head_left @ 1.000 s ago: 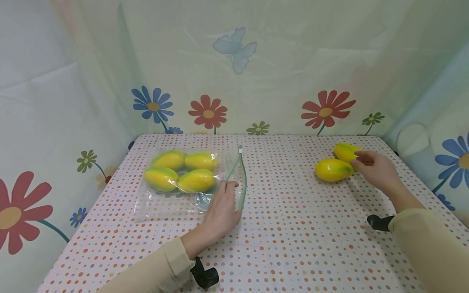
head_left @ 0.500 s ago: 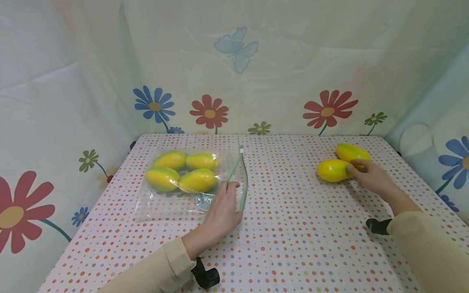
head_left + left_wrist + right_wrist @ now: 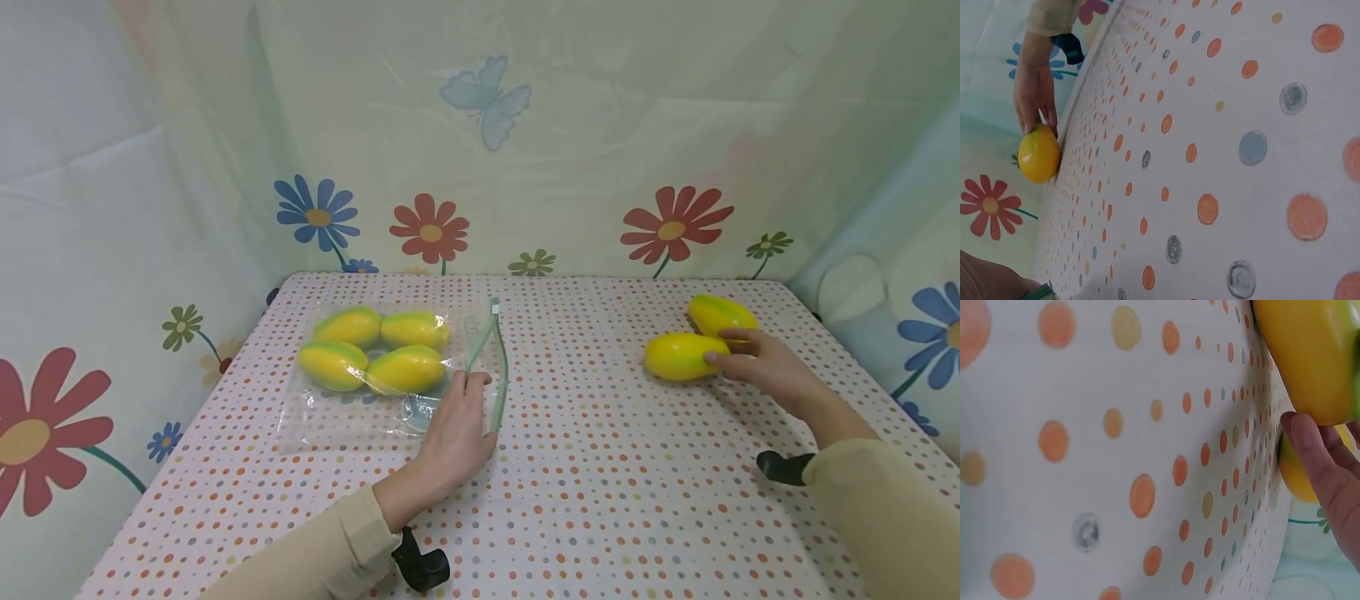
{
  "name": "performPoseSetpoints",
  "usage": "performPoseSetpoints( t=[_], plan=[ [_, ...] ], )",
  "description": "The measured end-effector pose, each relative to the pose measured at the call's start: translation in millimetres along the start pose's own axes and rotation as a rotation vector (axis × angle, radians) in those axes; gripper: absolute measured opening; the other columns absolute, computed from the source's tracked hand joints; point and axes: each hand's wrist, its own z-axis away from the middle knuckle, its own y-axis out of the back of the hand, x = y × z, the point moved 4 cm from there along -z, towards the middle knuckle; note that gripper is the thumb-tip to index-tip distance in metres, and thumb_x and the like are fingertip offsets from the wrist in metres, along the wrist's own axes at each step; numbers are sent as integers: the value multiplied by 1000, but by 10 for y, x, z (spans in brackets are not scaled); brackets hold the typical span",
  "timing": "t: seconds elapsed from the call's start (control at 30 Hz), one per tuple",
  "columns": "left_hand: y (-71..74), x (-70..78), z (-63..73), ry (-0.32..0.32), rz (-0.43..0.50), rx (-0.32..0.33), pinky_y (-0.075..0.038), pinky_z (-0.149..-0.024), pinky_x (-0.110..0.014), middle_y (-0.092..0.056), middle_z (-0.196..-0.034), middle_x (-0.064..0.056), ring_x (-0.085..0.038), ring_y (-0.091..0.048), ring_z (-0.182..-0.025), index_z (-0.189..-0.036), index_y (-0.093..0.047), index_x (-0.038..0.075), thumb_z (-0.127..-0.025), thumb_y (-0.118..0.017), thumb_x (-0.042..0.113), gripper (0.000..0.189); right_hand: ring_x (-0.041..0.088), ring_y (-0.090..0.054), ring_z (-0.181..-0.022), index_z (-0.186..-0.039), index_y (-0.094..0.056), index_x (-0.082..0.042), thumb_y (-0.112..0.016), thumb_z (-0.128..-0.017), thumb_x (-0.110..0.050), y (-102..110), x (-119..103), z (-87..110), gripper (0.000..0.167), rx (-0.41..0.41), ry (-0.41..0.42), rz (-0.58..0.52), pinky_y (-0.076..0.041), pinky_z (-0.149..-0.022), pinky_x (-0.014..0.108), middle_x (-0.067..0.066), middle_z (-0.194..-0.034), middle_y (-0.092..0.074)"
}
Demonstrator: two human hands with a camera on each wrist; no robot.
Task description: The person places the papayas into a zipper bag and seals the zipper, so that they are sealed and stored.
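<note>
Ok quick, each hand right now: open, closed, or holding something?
Left hand: closed, holding the clear zip bag near its open end.
Right hand: closed, pinching the nearer loose yellow fruit at one end.

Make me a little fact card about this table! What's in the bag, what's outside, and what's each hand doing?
Bag: clear zip bag, lying down, green edges apart below the white slider
Inside: four yellow-green fruits
Outside: two, the nearer fruit and the farther fruit
Left hand: holds the bag near its opening
Right hand: pinches the right end of the nearer fruit
Table cover: pale with colorful dots
Backdrop: flowers and a blue butterfly
</note>
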Motion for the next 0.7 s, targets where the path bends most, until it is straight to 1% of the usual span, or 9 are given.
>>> performPoseSetpoints(
  t=[0.1, 0.17, 0.33, 0.43, 0.5, 0.6, 0.7],
  plan=[
    [-4, -5, 4, 2, 2, -1, -51, -76, -30, -52, -118, -14, -18, -50, -85, -138, -50, 0, -76, -83, -1, 70, 61, -27, -136, -158, -12, 9, -49, -104, -52, 9, 13, 23, 90, -10, 12, 22, -31, -105, 78, 44, -157, -13],
    [-7, -8, 7, 3, 4, -1, -51, -76, -30, -52, -118, -14, -18, -50, -86, -138, -50, 0, -76, -83, -2, 70, 61, -25, -137, -159, -14, 8, -50, -104, -52, 17, 28, 34, 89, -16, 19, 25, -30, -106, 78, 44, -157, -14],
    [-7, -8, 10, 3, 5, 3, -51, -77, -31, -52, -118, -13, -18, -50, -86, -138, -50, 0, -76, -83, -2, 70, 60, -34, -135, -159, -14, 8, -50, -105, -49, 23, 39, 59, 86, -25, 44, 16, -33, -107, 76, 46, -154, -22],
    [-5, -3, 9, 3, 4, 2, -52, -78, -31, -53, -118, -13, -18, -51, -87, -138, -50, 0, -76, -83, -2, 71, 59, -36, -135, -159, -17, 6, -51, -105, -49, 9, 21, 69, 85, -16, 56, 23, -33, -107, 76, 44, -154, -25],
    [-4, 0, 5, 3, 5, 2, -52, -78, -30, -53, -119, -13, -17, -51, -88, -139, -50, 0, -76, -83, -2, 71, 59, -37, -134, -159, -20, 6, -52, -104, -50, -13, -7, 70, 84, -5, 78, 33, -34, -106, 75, 43, -154, -28],
    [5, 8, 1, 3, 8, 3, -52, -77, -29, -53, -119, -13, -17, -51, -87, -139, -50, 1, -76, -82, -3, 71, 57, -40, -134, -157, -27, 5, -54, -103, -48, -73, -95, 74, 81, 12, 122, 46, -37, -106, 73, 41, -153, -34],
    [15, 17, -4, 1, 16, 5, -52, -77, -29, -53, -119, -13, -17, -51, -87, -139, -50, 0, -76, -82, -3, 71, 54, -45, -132, -156, -32, 3, -57, -103, -44, -166, -234, 86, 75, 7, 168, 33, -42, -105, 70, 38, -150, -40]
  ],
)
